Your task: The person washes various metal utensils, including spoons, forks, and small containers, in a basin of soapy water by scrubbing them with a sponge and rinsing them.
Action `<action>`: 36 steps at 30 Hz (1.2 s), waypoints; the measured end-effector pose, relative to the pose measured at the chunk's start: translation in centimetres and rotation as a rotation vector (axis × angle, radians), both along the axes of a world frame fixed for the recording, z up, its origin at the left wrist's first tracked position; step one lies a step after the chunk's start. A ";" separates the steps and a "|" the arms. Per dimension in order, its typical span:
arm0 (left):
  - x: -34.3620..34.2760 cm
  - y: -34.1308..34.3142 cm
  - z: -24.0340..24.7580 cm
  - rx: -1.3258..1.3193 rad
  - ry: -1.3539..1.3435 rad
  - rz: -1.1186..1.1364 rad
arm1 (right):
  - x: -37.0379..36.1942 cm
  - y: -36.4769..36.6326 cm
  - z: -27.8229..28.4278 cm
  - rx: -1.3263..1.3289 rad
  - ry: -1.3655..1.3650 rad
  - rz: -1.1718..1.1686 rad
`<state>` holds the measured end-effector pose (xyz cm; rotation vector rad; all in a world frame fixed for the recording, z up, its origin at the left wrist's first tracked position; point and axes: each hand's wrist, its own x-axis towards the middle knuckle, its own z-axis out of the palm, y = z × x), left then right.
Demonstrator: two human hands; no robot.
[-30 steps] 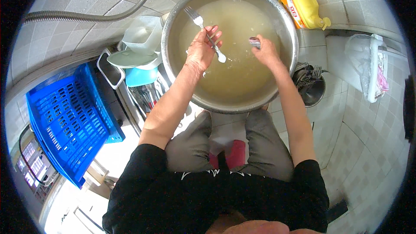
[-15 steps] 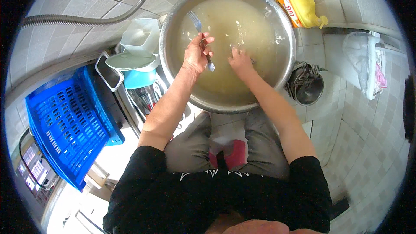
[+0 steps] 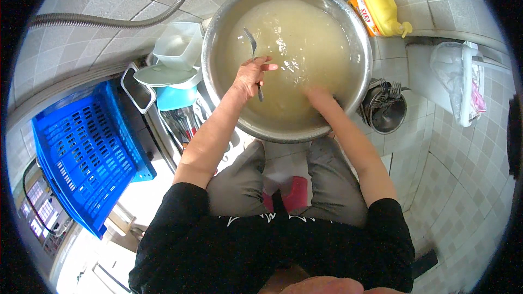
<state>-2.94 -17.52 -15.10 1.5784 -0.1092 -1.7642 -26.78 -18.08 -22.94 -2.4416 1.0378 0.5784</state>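
A wide metal basin (image 3: pixel 205 57) of cloudy, yellowish water (image 3: pixel 283 22) stands in front of me. Over its left half my left hand (image 3: pixel 249 78) is closed around a fork (image 3: pixel 251 41). The fork's head points away from me, turned partly edge-on, and its handle end sticks out below my palm. My right hand (image 3: pixel 319 98) is dipped into the water at the near right of the basin. Its fingers are hidden under the murky surface, so what they touch does not show.
Right of the basin stands a metal pot (image 3: pixel 388 111) with several forks; a yellow bottle (image 3: pixel 381 11) is beyond it. At left are stacked plastic containers (image 3: pixel 177 46), cutlery (image 3: pixel 177 122) and a blue crate (image 3: pixel 87 152). A ribbed hose (image 3: pixel 136 23) crosses the far left.
The fork has turned in my left hand, its tines now more edge-on. My right hand has moved right and nearer, sinking deeper so its fingers no longer show.
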 end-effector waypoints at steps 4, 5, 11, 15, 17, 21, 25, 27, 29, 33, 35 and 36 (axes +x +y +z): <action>-0.3 0.0 -1.1 -0.029 -0.128 0.006 | 0.4 -3.1 0.0 0.003 -0.196 -0.350; -0.1 0.0 -1.5 0.038 -0.254 0.058 | 1.0 -3.7 0.3 -0.115 -0.091 -0.196; -0.2 -0.7 -3.0 0.082 -0.319 0.138 | 2.1 -5.1 -3.3 0.001 -0.070 -0.497; 0.9 0.6 -3.1 0.119 -0.298 0.093 | 3.9 -3.2 -1.2 0.015 0.029 -0.046; 0.2 0.4 -2.6 0.130 -0.270 0.076 | 2.7 -2.2 -1.6 0.117 -0.007 -0.119; 0.2 0.4 -3.0 0.098 -0.234 0.062 | 0.2 -0.6 -2.0 -0.029 -0.407 -0.280; 0.8 1.0 -2.6 0.140 -0.261 0.094 | 2.0 -3.4 -0.1 0.179 -0.344 -0.492; 0.0 0.4 -2.1 0.130 -0.241 0.065 | 2.2 -4.9 -2.4 0.106 -0.358 -0.478; -2.0 -0.9 -1.7 0.109 -0.198 0.018 | 0.5 -4.4 -6.0 -0.059 -0.263 -0.647; 0.4 0.4 -2.2 0.065 -0.248 -0.002 | 4.2 -1.3 -2.9 -0.124 -0.265 -0.070; 0.3 0.4 -2.5 0.049 -0.243 -0.001 | 4.0 -0.4 -1.9 0.051 -0.084 -0.120; 0.2 0.3 -2.6 0.054 -0.243 0.001 | 3.7 0.2 -1.7 0.048 -0.082 -0.119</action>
